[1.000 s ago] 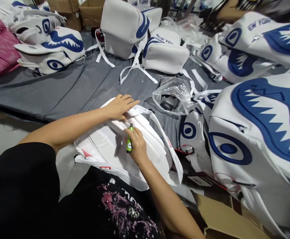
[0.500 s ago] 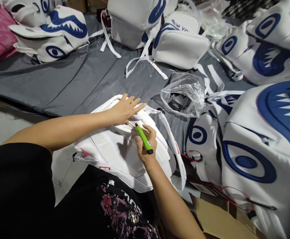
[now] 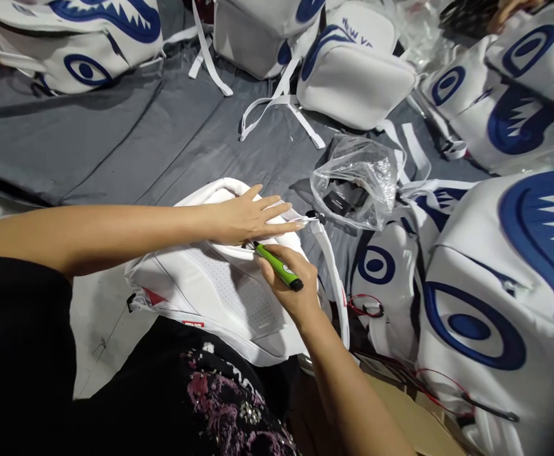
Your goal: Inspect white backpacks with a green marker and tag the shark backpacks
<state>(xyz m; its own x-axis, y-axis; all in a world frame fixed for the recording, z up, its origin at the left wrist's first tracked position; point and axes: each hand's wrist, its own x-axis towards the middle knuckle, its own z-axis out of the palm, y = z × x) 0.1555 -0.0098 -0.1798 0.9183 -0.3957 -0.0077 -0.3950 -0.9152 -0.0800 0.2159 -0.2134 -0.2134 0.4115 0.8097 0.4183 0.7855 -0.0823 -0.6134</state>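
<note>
A white backpack (image 3: pixel 182 277) with a perforated back panel and white straps lies across my lap and the table's near edge. My left hand (image 3: pixel 245 218) is spread flat over its upper part, pressing on the strap area with fingers stretched to the right. In my right hand (image 3: pixel 293 275), closed fingers hold a slim green tool (image 3: pixel 278 265) with black ends. Its front end meets the bag just below my left palm, where something thin and metallic shows; its exact kind is unclear. A white shoulder strap (image 3: pixel 336 278) hangs along the bag's right side.
A clear plastic bag (image 3: pixel 376 183) with dark items lies on the grey-covered table (image 3: pixel 182 139). White backpacks with blue eyes and jagged teeth surround it: one at the far left (image 3: pixel 53 63), one at the back (image 3: pixel 362 88), a large one at right (image 3: pixel 466 266). Cardboard (image 3: pixel 400 411) sits lower right.
My left hand has slid a little right and lies flatter. The green tool's front end has moved down and left against the bag, with my right hand slightly lower and farther right.
</note>
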